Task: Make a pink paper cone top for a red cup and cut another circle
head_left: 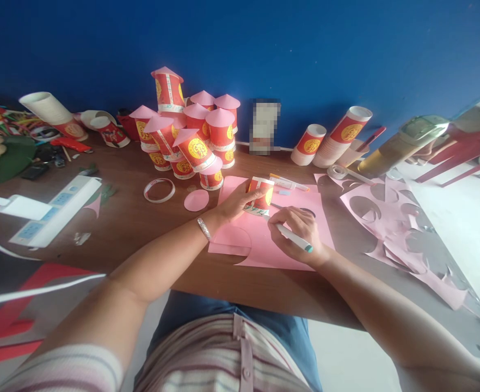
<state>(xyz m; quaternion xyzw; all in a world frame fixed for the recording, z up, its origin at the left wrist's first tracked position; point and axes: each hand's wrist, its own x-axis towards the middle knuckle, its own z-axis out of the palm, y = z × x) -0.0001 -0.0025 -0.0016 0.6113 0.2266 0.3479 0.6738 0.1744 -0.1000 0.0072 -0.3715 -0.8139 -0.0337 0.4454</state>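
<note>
My left hand (237, 203) is wrapped round a red and white paper cup (260, 197) with a yellow emblem, held above pink paper (272, 247). In my right hand (299, 231) is a white marker pen (292, 237) with a green end, its tip at the cup's white band. Green marks show along that band. Scissors lie partly hidden behind my right hand. Just beyond, an orange and white marker (289, 182) and a small bluish eraser-like block (284, 192) rest on the paper.
Red cups with pink cone tops (197, 147) stand stacked at the back. Tape (159, 190), a pink disc (196, 200) and a power strip (56, 212) lie left. Stacked cups (342, 139), a golden bottle (403, 144) and cut pink scraps (403, 239) are right. A blue wall (240, 43) rises behind.
</note>
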